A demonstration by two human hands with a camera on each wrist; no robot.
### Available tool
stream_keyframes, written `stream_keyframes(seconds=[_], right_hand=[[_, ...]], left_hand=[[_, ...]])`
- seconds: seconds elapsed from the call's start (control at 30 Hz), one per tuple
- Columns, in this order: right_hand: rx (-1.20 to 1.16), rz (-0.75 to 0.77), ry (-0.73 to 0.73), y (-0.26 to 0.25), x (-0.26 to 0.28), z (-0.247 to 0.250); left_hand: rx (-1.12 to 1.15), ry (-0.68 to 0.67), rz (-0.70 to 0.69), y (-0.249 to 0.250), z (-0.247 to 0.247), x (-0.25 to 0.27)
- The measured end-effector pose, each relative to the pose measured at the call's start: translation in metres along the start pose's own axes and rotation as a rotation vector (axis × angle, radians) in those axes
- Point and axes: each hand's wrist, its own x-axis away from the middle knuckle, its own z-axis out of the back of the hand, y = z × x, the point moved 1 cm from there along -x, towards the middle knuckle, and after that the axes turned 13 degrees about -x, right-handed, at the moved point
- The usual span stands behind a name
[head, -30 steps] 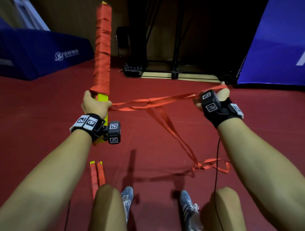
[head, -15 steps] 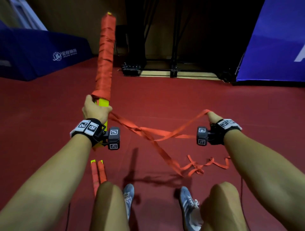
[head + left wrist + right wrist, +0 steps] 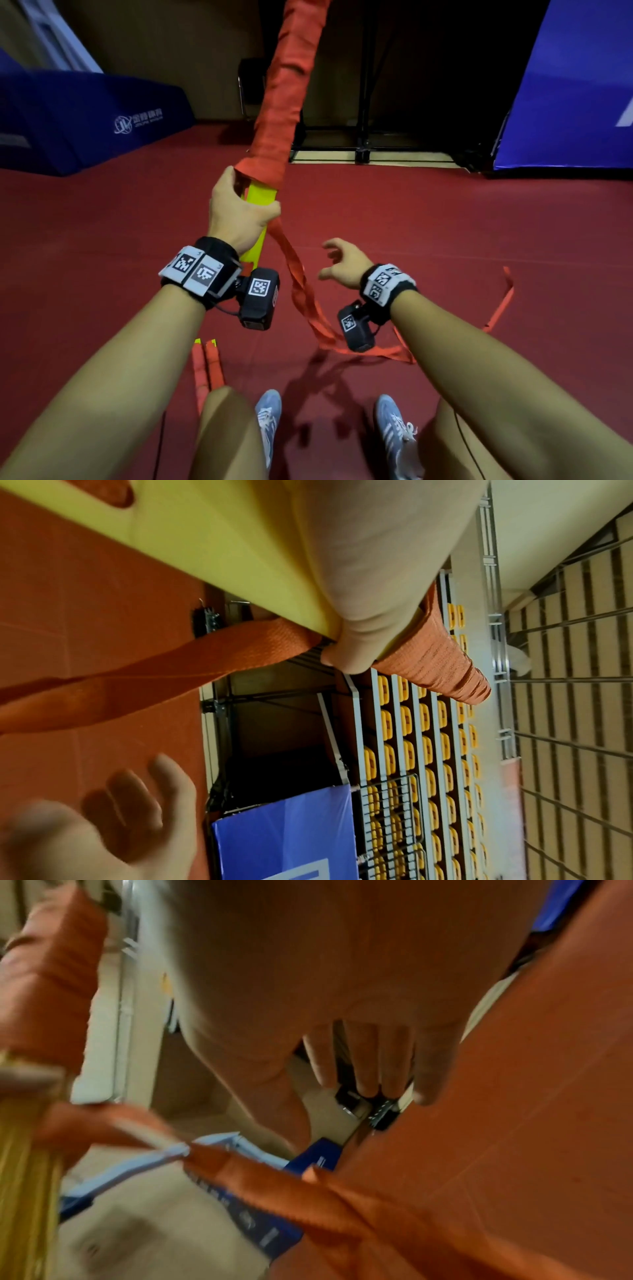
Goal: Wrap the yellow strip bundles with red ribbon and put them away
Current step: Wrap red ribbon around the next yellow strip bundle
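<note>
The left hand curls its fingers round the bare yellow stretch of the yellow strip bundle, right under the edge of the wrapping. The bundle's long axis runs up and away from those fingers, leaning a little right. From just beneath them the loose red ribbon hangs to the floor. The right hand, fingers spread and holding nothing, hovers just right of that hanging length. The ribbon lies left of its fingertips, near but apart.
</note>
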Motion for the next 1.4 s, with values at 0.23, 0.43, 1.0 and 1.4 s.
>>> stream_keyframes(seconds=[0.23, 0.43, 1.0, 1.4], right_hand=[[0.168, 0.067, -0.244, -0.006, -0.003, -0.045], [-0.012, 0.172, 0.002, -0.008, -0.005, -0.022], [-0.086, -0.01, -0.081, -0.034, 0.018, 0.067], [-0.077, 0.179, 0.127, -0.019, 0.015, 0.013]], left_hand=[[0.099, 0.033, -0.076, 0.02, 0.021, -0.001], [-0.034, 0.068, 0.009, -0.014, 0.034, -0.011], [0.06, 0.184, 0.414, -0.124, -0.008, -0.046], [-0.02, 0.098, 0.172, -0.062, 0.028, -0.011]])
